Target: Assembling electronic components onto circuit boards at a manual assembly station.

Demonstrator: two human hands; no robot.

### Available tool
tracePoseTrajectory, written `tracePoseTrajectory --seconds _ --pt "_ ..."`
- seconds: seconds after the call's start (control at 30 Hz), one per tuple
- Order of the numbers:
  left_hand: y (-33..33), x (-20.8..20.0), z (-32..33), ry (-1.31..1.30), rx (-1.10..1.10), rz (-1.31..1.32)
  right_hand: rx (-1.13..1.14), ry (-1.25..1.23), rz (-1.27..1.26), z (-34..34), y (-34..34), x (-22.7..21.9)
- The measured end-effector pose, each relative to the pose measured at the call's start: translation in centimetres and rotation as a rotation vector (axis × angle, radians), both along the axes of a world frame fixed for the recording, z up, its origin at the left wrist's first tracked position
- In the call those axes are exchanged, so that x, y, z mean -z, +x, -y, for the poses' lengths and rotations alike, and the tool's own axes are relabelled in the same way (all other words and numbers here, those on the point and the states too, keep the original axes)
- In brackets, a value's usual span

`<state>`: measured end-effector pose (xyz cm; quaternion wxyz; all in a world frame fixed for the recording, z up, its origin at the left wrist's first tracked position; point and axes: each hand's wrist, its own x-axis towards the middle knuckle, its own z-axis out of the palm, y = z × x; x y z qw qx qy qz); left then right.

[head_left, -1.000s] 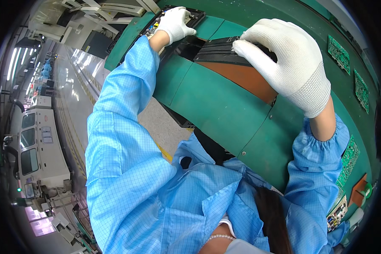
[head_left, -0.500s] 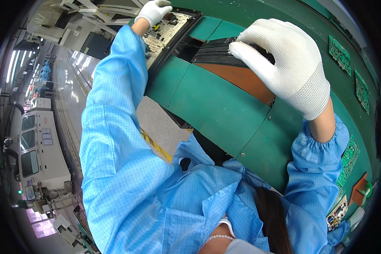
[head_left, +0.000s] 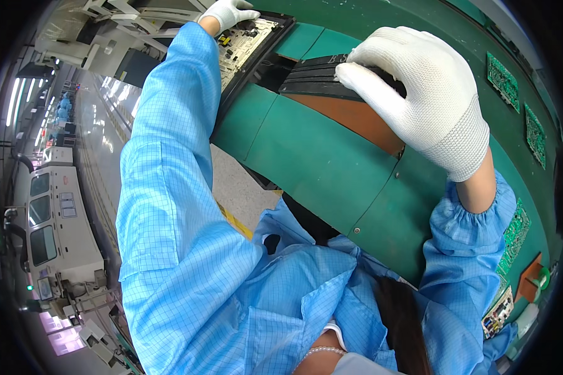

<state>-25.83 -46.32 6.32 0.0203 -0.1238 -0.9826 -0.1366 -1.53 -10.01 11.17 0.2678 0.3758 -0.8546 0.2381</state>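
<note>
My left hand (head_left: 229,14), in a white knit glove, reaches to the far left corner of a pale circuit board (head_left: 249,50) set in a black frame (head_left: 256,62). Its fingers are stretched out and apart over small dark and yellow parts there; whether they touch is unclear. In a matching glove, my right hand (head_left: 428,94) curls over a brown board with black, ridged edge bars (head_left: 319,78). The thumb lies on the near side of the bars, and the other fingertips are hidden behind. This brown board stands tilted at a gap in the green work surface (head_left: 319,156).
Several green circuit boards (head_left: 503,81) lie along the right side of the bench. Farther down are a brown piece (head_left: 530,278) beside a green tape roll and another populated board (head_left: 498,314). A white machine (head_left: 62,219) stands left, across the floor.
My left hand has moved slightly farther away, its fingers spreading a little. The framed circuit board and the brown board have shifted slightly left. My right hand stays almost in place.
</note>
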Motion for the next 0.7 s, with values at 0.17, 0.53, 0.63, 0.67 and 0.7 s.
tracePoseTrajectory --seconds 0.17,0.53,0.63,0.67,0.7 --pt "-0.7 0.6 0.8 -0.001 0.102 0.022 0.010 0.004 0.028 0.0 0.2 -0.2" --pt "-1.2 0.9 0.1 -0.149 0.098 -0.122 -0.001 -0.009 0.019 0.1 0.3 -0.4" --pt "-0.6 0.7 -1.3 -0.185 0.050 -0.136 0.005 0.003 0.013 0.0 0.3 -0.3" --pt "-0.4 0.7 -1.7 -0.195 0.033 -0.151 0.008 -0.003 0.013 -0.1 0.3 -0.3" --pt "-0.4 0.6 -1.6 -0.195 0.033 -0.152 0.008 -0.010 0.013 -0.1 0.3 -0.3"
